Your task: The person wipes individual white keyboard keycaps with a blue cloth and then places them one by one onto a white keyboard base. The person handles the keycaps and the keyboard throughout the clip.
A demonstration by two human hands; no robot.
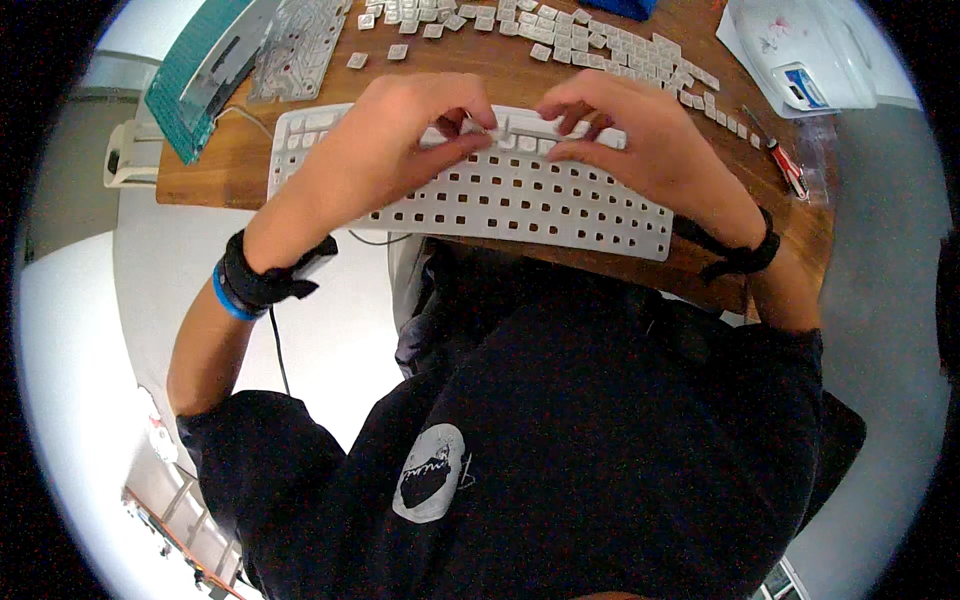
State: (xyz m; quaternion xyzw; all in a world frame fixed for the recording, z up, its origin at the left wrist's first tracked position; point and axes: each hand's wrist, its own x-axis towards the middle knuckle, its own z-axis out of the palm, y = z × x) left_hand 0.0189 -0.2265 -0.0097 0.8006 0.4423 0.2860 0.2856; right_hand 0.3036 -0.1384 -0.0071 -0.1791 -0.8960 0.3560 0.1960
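Note:
A white keyboard frame lies at the table's near edge, with rows of square holes and some keycaps seated along its far side. Over that far side, the thumb and fingertips of my left hand pinch a small white keycap, partly hidden by the fingers. My right hand hovers to the right of it, thumb and index finger apart and curved over the far rows. Nothing shows between those fingers. Its palm side and the other fingertips are partly hidden.
Loose white keycaps spread across the far table. At far left are a green board and a clear printed sheet. On the right lie a red-handled screwdriver and a clear plastic container. A blue object sits at the far edge.

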